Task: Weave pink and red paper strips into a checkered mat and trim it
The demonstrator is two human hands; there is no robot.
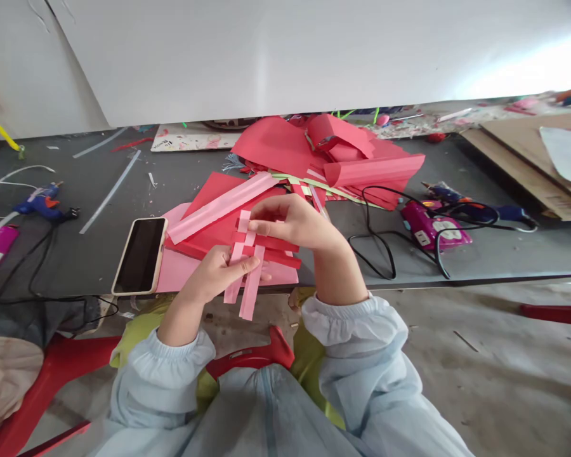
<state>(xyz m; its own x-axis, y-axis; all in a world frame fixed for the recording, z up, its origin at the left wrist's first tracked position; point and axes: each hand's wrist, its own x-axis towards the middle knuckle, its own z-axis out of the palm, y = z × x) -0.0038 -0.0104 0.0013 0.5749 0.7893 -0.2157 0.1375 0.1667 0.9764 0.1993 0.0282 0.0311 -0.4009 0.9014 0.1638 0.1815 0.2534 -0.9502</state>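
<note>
Pink paper strips (251,295) and red paper strips (283,257) cross over and under one another in a small weave above the table's front edge. My left hand (223,273) pinches the weave low on its left, the thumb lying over a pink strip. From the upper right, my right hand (290,219) is closed on the top of the weave, thumb on a pink strip; some of its fingers are hidden behind. Just beyond lie a folded pink paper strip (219,209) and red paper sheets (214,190) on pink paper (181,266).
A phone (140,256) lies at the left. Red paper (276,146) is heaped behind. Glue guns (42,202) (476,200), a magenta power block (433,225) and looping black cables (371,235) are on the table. Cardboard (514,158) lies at the right.
</note>
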